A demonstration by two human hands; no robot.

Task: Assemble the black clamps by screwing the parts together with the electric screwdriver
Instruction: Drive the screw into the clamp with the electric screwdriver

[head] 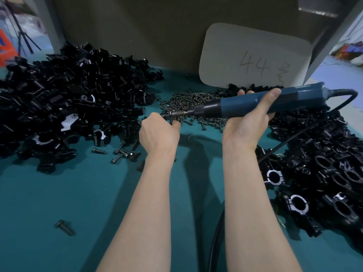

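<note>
My right hand (249, 122) grips the blue electric screwdriver (255, 102), held nearly level with its bit pointing left. The bit tip (174, 114) meets the curled fingers of my left hand (159, 130), which pinch a small dark screw at the near edge of the screw pile (196, 107). What exactly lies between those fingers is mostly hidden. A large heap of loose black clamp parts (64, 99) lies to the left. Assembled black clamps (324, 173) are heaped on the right.
The table has a teal cover (78, 203). Stray screws (123, 154) lie near the left heap and one screw (64, 227) lies at the front left. The screwdriver's black cable (216, 242) runs down between my arms. A cardboard box with a sheet marked 44 (253, 57) stands behind.
</note>
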